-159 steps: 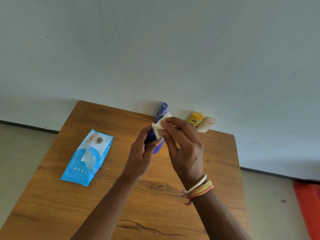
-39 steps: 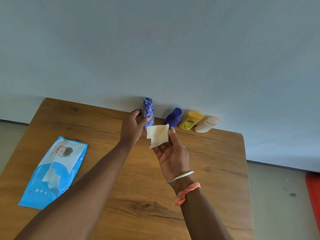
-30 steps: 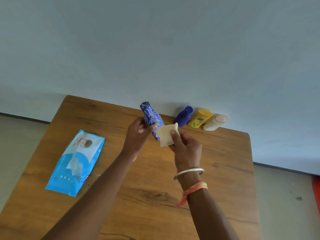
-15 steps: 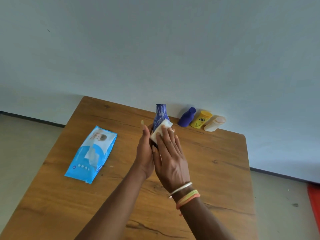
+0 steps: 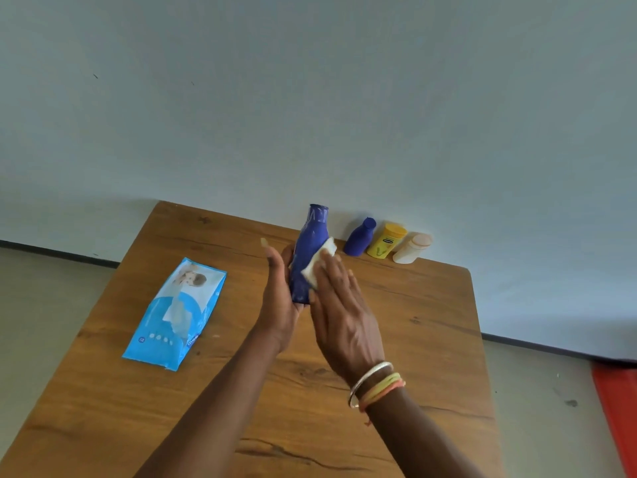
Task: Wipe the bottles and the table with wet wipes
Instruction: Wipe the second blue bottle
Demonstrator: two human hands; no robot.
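Observation:
My left hand (image 5: 278,298) holds a tall blue patterned bottle (image 5: 307,246) upright above the wooden table (image 5: 424,326), thumb sticking up on the bottle's left side. With straight fingers, my right hand (image 5: 339,308) presses a folded white wet wipe (image 5: 320,263) flat against the bottle's right side. The bottle's lower end is hidden between my two hands.
A blue wet wipes pack (image 5: 175,312) lies on the table's left side. A small dark blue bottle (image 5: 360,238), a yellow jar (image 5: 386,241) and a cream bottle (image 5: 412,248) stand along the back edge against the wall. A red object (image 5: 617,408) sits on the floor at right.
My left hand picked the patterned bottle up from the back of the table and brought it toward me. My right hand laid the wipe on its side and now rubs it.

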